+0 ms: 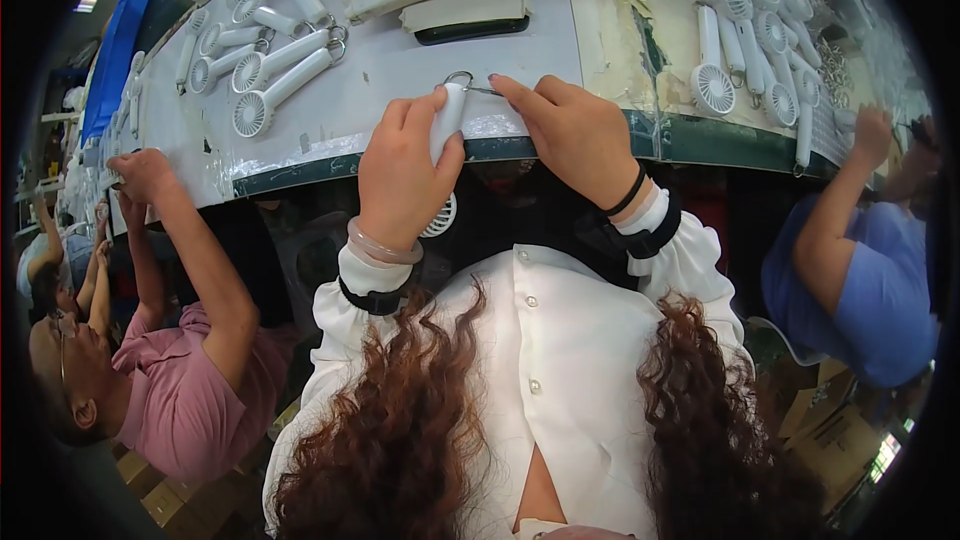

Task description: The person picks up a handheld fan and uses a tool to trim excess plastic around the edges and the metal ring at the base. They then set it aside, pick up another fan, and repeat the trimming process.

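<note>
We hold the white handheld fan point(446, 130) in the left hand point(403, 175), grip closed round its handle at the near edge of the desk point(400, 70). The right hand point(575, 135) pinches the metal ring point(460, 80) at its far end; we judge steady support essential. More fans point(270, 70) lie far left.

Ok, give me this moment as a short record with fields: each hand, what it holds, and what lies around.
left hand: grips a white handheld fan by its handle, fan head hanging below the table edge
right hand: fingertips on the metal ring at the handle's end
table: grey worktop, worn surface
left of hands: row of white fans
right of hands: pile of more fans
nearby: co-workers' arms on both sides
</note>
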`<state>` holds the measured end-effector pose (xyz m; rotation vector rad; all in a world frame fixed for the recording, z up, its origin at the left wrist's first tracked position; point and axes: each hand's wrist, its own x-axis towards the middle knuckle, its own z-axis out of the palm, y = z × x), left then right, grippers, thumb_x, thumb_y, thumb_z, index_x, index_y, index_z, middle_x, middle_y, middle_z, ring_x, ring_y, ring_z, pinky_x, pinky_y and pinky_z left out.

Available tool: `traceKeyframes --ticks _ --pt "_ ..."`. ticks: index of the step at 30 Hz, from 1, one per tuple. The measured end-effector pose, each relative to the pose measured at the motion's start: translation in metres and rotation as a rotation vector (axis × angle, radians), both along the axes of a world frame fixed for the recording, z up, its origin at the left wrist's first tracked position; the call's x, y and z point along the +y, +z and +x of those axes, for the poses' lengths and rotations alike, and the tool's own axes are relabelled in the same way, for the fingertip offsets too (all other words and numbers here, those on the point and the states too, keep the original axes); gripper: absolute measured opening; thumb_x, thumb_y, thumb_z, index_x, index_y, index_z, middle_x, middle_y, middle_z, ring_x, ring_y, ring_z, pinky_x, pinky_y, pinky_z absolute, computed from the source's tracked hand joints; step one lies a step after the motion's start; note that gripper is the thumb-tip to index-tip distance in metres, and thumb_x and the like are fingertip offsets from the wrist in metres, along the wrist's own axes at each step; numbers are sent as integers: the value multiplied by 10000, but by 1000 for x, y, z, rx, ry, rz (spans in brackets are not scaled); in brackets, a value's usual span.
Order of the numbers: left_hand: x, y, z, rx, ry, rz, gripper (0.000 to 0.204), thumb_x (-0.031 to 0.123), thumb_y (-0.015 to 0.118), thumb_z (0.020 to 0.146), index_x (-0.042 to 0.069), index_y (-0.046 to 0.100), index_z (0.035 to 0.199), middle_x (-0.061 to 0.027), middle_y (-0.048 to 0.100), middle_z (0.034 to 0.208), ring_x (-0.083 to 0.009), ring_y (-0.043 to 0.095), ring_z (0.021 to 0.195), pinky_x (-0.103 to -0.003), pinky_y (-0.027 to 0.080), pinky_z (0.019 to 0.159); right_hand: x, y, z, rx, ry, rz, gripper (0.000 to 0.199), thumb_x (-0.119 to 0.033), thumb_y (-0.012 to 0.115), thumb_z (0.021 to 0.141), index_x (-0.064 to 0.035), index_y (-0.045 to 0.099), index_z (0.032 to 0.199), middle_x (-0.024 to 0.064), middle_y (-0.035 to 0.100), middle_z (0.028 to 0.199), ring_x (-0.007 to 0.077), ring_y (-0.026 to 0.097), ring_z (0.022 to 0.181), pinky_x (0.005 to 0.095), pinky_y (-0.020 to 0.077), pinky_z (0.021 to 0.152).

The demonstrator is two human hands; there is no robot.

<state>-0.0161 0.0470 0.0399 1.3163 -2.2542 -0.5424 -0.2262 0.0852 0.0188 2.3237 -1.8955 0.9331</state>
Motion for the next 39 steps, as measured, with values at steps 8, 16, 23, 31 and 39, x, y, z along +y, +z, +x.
traceKeyframes --ticks 8,16,23,31,39 --pt "2 1 -3 -19 7 -18 421 145 704 838 72 628 1246 -142 619 1078 -357 641 940 -420 536 806 3 -3 0 37 27 -30 482 -100 671 870 -276 643 1317 24 576 772 243 611 636 352 501 540" --pt "2 -1 -3 -34 0 -35 414 137 707 833 74 641 1237 -139 622 1062 -353 639 935 -413 535 808 5 -8 -1 65 37 18 497 -103 668 866 -259 627 1336 24 574 774 239 614 637 351 504 539" --pt "2 0 -4 -30 -15 -51 409 134 709 834 67 651 1233 -131 622 1051 -327 641 891 -398 534 787 8 -10 0 138 32 -30 542 -88 670 835 -255 619 1348 12 554 776 208 611 644 335 512 552" --pt "-5 1 2 99 -5 109 425 148 704 843 65 652 1257 -102 616 1034 -234 612 769 -334 524 730 3 -11 3 166 -126 -194 558 -58 674 813 -254 641 1335 8 545 784 192 604 671 323 510 572" --pt "-12 -1 11 278 -94 390 444 148 692 878 26 614 1298 -74 638 1061 -148 609 775 -298 525 730 -2 -4 1 -139 -22 8 442 -50 675 883 -165 652 1309 38 600 816 202 630 749 299 517 646"
